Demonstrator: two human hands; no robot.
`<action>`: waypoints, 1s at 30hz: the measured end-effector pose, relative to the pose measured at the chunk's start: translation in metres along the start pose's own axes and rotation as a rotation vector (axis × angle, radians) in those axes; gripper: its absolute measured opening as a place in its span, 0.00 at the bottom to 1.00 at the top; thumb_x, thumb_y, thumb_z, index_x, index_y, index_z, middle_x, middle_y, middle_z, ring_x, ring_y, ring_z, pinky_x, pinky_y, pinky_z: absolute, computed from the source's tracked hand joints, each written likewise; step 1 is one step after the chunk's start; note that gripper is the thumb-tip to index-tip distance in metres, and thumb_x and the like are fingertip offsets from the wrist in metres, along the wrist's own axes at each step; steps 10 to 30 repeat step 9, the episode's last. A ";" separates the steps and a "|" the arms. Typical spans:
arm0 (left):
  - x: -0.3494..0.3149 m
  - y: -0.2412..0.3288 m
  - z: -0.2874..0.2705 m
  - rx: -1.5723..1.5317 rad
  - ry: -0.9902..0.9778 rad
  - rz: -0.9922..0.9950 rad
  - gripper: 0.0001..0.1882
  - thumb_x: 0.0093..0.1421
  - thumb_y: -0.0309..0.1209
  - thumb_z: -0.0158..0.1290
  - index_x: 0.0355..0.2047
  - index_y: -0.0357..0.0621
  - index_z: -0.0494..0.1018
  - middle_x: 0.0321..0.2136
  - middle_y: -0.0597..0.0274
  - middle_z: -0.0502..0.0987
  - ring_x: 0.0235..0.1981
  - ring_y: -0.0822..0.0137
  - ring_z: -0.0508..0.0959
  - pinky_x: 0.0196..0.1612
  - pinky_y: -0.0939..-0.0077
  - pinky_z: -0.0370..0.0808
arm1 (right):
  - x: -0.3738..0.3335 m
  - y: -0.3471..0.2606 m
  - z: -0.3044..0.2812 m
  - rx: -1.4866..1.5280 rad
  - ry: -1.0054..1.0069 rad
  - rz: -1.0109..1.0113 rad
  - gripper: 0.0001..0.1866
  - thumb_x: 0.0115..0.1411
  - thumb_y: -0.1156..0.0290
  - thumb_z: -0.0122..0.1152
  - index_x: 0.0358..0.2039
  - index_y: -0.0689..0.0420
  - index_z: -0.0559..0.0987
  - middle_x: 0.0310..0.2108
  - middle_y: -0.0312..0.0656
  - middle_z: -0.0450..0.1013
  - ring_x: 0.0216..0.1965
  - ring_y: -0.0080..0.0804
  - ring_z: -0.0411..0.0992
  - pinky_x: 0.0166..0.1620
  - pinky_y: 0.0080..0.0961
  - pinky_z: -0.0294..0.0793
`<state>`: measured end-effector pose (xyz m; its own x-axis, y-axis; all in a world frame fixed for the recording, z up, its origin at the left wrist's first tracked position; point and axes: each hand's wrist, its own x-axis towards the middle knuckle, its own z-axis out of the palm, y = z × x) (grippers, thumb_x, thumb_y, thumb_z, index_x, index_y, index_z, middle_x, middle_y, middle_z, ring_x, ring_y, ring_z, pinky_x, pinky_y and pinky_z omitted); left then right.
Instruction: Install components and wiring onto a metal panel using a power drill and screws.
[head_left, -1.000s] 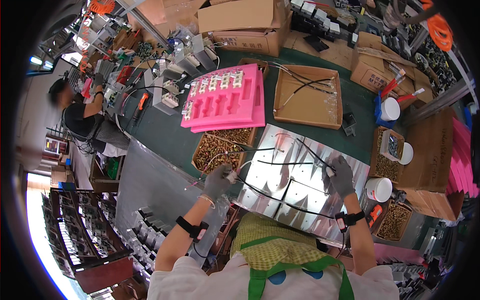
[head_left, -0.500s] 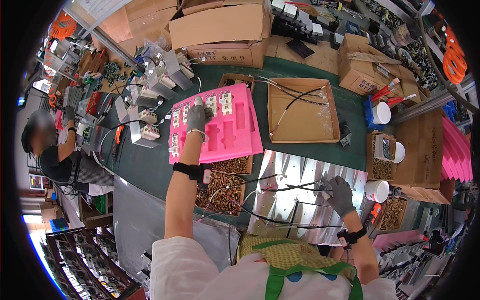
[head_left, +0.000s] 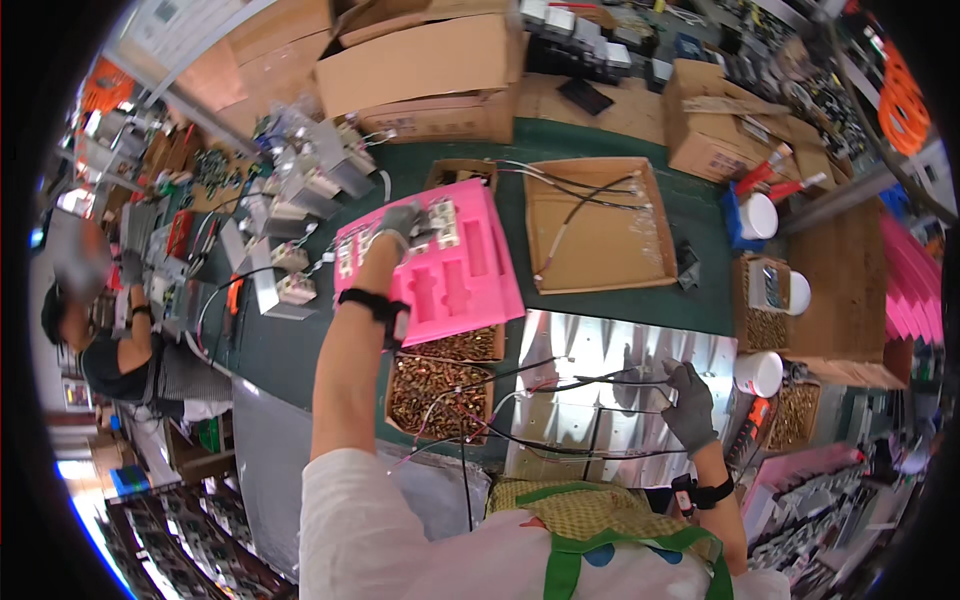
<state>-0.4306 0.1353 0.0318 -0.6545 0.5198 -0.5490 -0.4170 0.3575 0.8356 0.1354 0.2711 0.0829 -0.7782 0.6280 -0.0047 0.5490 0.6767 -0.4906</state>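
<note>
My gloved left hand (head_left: 400, 222) reaches onto a pink foam tray (head_left: 462, 310) with cut-out slots. Several small white components (head_left: 445, 222) with metal parts sit along its far side, beside my fingers. Those fingers are blurred and partly hidden by the back of the hand, so a hold cannot be made out. My gloved right hand (head_left: 690, 410) is closed on the end of a black cable (head_left: 620, 380) above shiny metal plates (head_left: 560, 345). More black cables, some with white and red leads, lie across the plates.
Open boxes of brass-coloured fasteners (head_left: 440, 395) stand below the tray. A shallow cardboard box (head_left: 600, 265) holding cables is beyond the plates. White tubs (head_left: 758, 375) line the right. Assembled metal units (head_left: 300, 190) crowd the left, where another person (head_left: 115, 340) works.
The whole view has shifted slightly. My left forearm has swung left, and the left hand remains over the tray's far side. My right hand has moved a little right with the cable end.
</note>
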 end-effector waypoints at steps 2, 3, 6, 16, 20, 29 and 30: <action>-0.019 -0.017 0.018 0.061 -0.039 0.222 0.15 0.65 0.44 0.51 0.31 0.45 0.74 0.24 0.66 0.74 0.24 0.70 0.77 0.25 0.73 0.74 | -0.022 0.008 -0.018 0.069 0.031 0.109 0.25 0.55 0.61 0.66 0.51 0.54 0.72 0.39 0.47 0.73 0.38 0.48 0.75 0.38 0.41 0.75; -0.035 -0.026 0.009 0.139 -0.055 0.433 0.17 0.65 0.46 0.50 0.29 0.45 0.74 0.24 0.69 0.73 0.26 0.73 0.75 0.29 0.78 0.72 | -0.028 0.005 -0.030 0.060 0.055 0.109 0.23 0.55 0.63 0.65 0.50 0.54 0.72 0.39 0.47 0.73 0.37 0.47 0.75 0.38 0.40 0.75; -0.088 -0.042 -0.028 0.453 0.077 0.600 0.22 0.70 0.37 0.43 0.56 0.34 0.70 0.39 0.58 0.80 0.40 0.69 0.78 0.50 0.73 0.72 | -0.050 0.023 -0.064 0.090 0.069 0.192 0.22 0.56 0.62 0.65 0.49 0.55 0.73 0.39 0.45 0.73 0.36 0.42 0.76 0.38 0.37 0.75; -0.129 -0.029 -0.002 0.596 0.034 0.721 0.23 0.70 0.36 0.43 0.60 0.33 0.66 0.43 0.54 0.79 0.44 0.68 0.78 0.53 0.72 0.71 | -0.067 0.064 -0.099 0.237 0.266 0.313 0.24 0.58 0.61 0.65 0.54 0.53 0.72 0.37 0.44 0.76 0.36 0.35 0.77 0.39 0.34 0.76; -0.129 -0.029 -0.002 0.596 0.034 0.721 0.23 0.70 0.36 0.43 0.60 0.33 0.66 0.43 0.54 0.79 0.44 0.68 0.78 0.53 0.72 0.71 | -0.067 0.064 -0.099 0.237 0.266 0.313 0.24 0.58 0.61 0.65 0.54 0.53 0.72 0.37 0.44 0.76 0.36 0.35 0.77 0.39 0.34 0.76; -0.129 -0.029 -0.002 0.596 0.034 0.721 0.23 0.70 0.36 0.43 0.60 0.33 0.66 0.43 0.54 0.79 0.44 0.68 0.78 0.53 0.72 0.71 | -0.067 0.064 -0.099 0.237 0.266 0.313 0.24 0.58 0.61 0.65 0.54 0.53 0.72 0.37 0.44 0.76 0.36 0.35 0.77 0.39 0.34 0.76; -0.129 -0.029 -0.002 0.596 0.034 0.721 0.23 0.70 0.36 0.43 0.60 0.33 0.66 0.43 0.54 0.79 0.44 0.68 0.78 0.53 0.72 0.71 | -0.067 0.064 -0.099 0.237 0.266 0.313 0.24 0.58 0.61 0.65 0.54 0.53 0.72 0.37 0.44 0.76 0.36 0.35 0.77 0.39 0.34 0.76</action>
